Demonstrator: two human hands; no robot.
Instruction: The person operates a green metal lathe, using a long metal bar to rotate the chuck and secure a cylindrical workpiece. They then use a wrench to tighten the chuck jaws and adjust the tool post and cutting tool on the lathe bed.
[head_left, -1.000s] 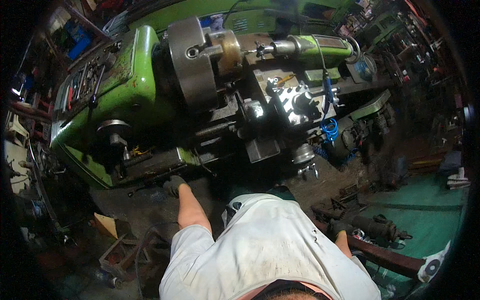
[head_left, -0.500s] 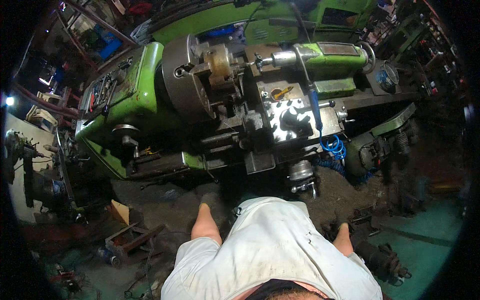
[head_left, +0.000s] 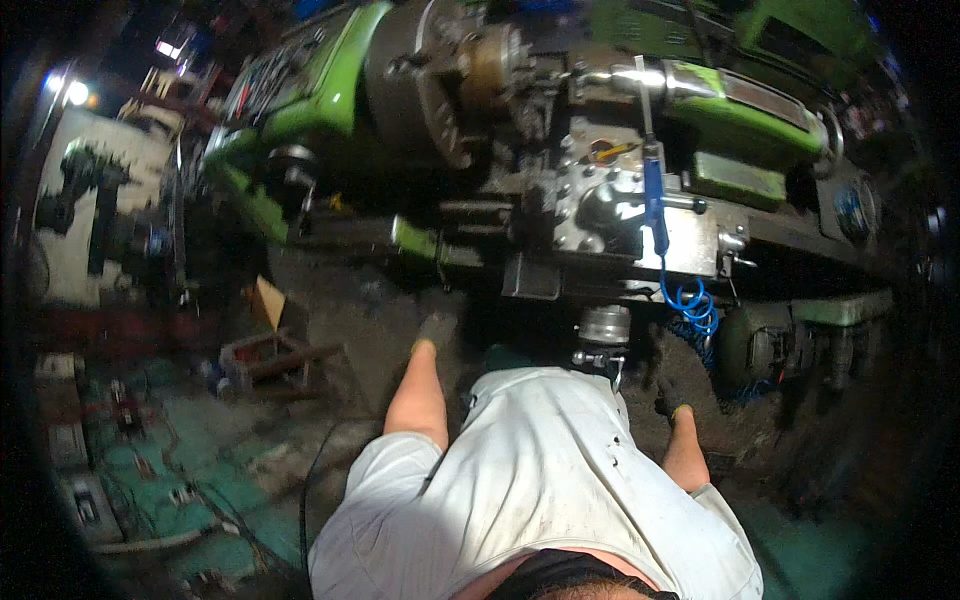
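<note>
My left hand [head_left: 436, 328], in what looks like a dull grey glove, hangs low in front of the green lathe [head_left: 335, 95]. It blends into the dark floor, and its fingers do not show clearly. My right hand [head_left: 672, 398], dark and apparently gloved, hangs below the coiled blue hose [head_left: 690, 305]; its fingers are too dim to make out. Neither hand visibly touches the machine. Nearest between them is the round metal dial with its crank [head_left: 605, 325]. A blue air blow gun [head_left: 655, 190] hangs upright over the metal carriage [head_left: 600, 215].
A large chuck [head_left: 405, 90] bears a brownish round part [head_left: 490, 75], facing the green tailstock [head_left: 745, 115]. A small yellow tool [head_left: 612, 152] lies behind the carriage. Hand tools [head_left: 275, 75] lie on the headstock. A rusty frame [head_left: 275, 365] and cables lie on the left floor.
My view has tilted down and turned, so the lathe sits higher in the picture and more left floor shows. More of my left forearm is visible, reaching further forward.
</note>
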